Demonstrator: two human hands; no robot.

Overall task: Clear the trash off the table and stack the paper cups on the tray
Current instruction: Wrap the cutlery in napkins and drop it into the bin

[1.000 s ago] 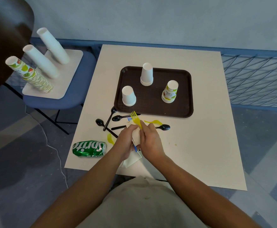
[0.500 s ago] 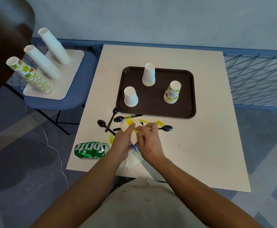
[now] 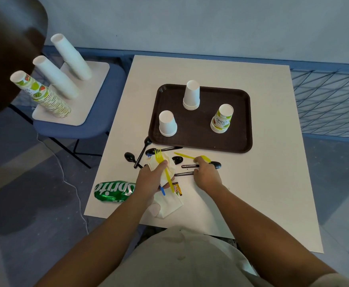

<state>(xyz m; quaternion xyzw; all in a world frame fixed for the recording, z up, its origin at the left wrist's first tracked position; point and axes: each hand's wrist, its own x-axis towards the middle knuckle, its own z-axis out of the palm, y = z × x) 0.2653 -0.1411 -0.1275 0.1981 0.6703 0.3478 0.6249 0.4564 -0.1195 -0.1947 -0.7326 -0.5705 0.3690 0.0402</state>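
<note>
A brown tray (image 3: 240, 139) on the white table (image 3: 268, 183) carries three upside-down cup stacks: a short white one (image 3: 167, 124), a taller white one (image 3: 191, 95) and a printed one (image 3: 221, 119). My left hand (image 3: 152, 179) is shut on a crumpled white napkin (image 3: 170, 204) with a yellow fork (image 3: 163, 165) and a blue utensil pressed against it. My right hand (image 3: 205, 172) rests on loose cutlery in front of the tray, fingers over a black spoon (image 3: 216, 165) and a yellow utensil (image 3: 185, 155).
A crushed green Sprite can (image 3: 113, 190) lies at the table's front left. More black spoons (image 3: 130, 157) lie left of my hands. A small brown wrapper (image 3: 176, 188) sits by the napkin. A blue chair (image 3: 74, 125) at left holds tall cup stacks (image 3: 55, 77).
My hands have come apart. The right hand let go of the napkin bundle and moved right onto the cutlery; the left keeps the napkin and yellow fork.
</note>
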